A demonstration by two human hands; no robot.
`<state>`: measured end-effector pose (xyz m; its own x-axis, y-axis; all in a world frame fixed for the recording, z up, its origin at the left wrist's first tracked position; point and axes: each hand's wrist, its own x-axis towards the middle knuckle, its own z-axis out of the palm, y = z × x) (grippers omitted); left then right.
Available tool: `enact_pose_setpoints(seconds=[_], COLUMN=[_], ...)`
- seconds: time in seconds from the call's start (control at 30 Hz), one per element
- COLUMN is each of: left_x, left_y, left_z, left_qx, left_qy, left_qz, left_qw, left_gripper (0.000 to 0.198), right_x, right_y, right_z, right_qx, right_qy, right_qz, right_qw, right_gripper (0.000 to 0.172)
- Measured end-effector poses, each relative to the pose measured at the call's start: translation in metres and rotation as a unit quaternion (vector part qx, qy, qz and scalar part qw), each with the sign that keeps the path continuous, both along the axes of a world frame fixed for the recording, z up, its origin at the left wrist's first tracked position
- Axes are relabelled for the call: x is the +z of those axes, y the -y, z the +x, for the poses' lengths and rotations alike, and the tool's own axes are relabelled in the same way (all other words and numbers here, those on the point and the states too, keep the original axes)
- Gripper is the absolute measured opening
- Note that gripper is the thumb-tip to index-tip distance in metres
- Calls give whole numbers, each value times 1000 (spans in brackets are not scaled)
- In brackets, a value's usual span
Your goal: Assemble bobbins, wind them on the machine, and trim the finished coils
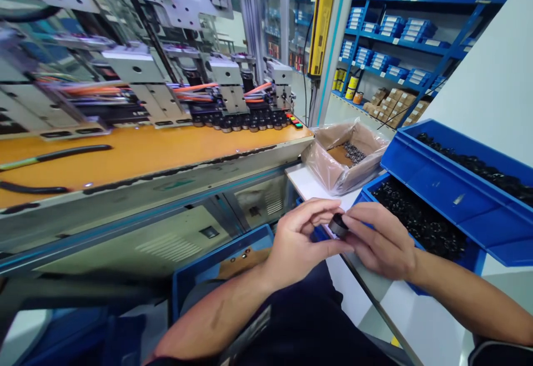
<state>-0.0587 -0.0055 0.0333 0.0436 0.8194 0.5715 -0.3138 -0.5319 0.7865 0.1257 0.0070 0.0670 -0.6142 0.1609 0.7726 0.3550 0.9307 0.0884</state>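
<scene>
A small black cylindrical part point(338, 225) with a metallic face is pinched between both my hands in front of my lap. My left hand point(297, 238) curls its fingers around the part from the left. My right hand point(381, 238) grips it from the right with thumb and fingertips. Just right of my hands a blue bin point(470, 255) holds several black ring-shaped parts point(420, 219). A second blue bin point(441, 174) behind it holds more black pieces point(478, 166).
A cardboard box lined with plastic point(333, 171) holds small dark parts on the white table point(310, 185). An orange machine deck point(137, 155) carries a row of black round parts point(245, 121) under fixtures. A blue crate point(208, 269) sits below. Blue shelving point(395, 38) stands behind.
</scene>
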Motion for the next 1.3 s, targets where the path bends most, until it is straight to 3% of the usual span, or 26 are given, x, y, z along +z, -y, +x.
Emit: enact_pose_setpoints(seconds=[0.1, 0.2, 0.3, 0.4, 0.53, 0.63, 0.7, 0.8, 0.87, 0.97, 1.07, 1.1, 1.17, 1.23, 1.3], left_x=[10, 15, 11, 2, -8, -13, -14, -13, -11, -10, -8, -6, 0, 7, 11], left_y=[8, 22, 37, 48, 53, 54, 51, 45, 40, 34, 16, 4, -29, -73, -120], left_z=[-24, -42, -51, -54, -56, -60, -65, -73, -76, -73, -73, -78, -96, -122, -149], left_qx=[88, 138, 143, 36, -105, -151, -150, -40, 38, 81, 141, 184, 296, 397, 411], left_qy=[-123, -160, -122, -5, 141, 164, 144, 54, -5, -44, -104, -147, -270, -411, -446], left_qz=[181, 251, 191, 44, -83, -120, -104, -4, 68, 113, 129, 131, 109, 27, -17], left_qw=[972, 945, 963, 998, 981, 967, 973, 998, 997, 989, 976, 963, 910, 820, 795], left_gripper=[34, 33, 30, 26, 37, 38, 36, 29, 26, 25, 22, 20, 18, 19, 17], right_x=[5, 10, 13, 13, 11, 10, 10, 10, 9, 7, 7, 7, 7, 4, -7], right_y=[17, 29, 36, 38, 38, 36, 33, 30, 30, 25, 7, -4, -31, -62, -91], right_z=[-14, -28, -43, -58, -77, -86, -87, -87, -87, -86, -68, -54, -13, 43, 106], right_qx=[19, 48, 61, 47, 65, 82, 92, 100, 105, 108, 62, 26, -69, -153, -202], right_qy=[-21, -23, -33, -56, -62, -63, -63, -61, -61, -60, -14, 16, 79, 120, 148], right_qz=[-64, -103, -107, -80, -61, -64, -60, -63, -77, -111, -116, -110, -93, -81, -82], right_qw=[998, 993, 992, 994, 994, 993, 992, 991, 990, 986, 991, 994, 990, 978, 965], right_gripper=[36, 34, 32, 31, 31, 34, 35, 30, 26, 22, 33, 39, 47, 40, 31])
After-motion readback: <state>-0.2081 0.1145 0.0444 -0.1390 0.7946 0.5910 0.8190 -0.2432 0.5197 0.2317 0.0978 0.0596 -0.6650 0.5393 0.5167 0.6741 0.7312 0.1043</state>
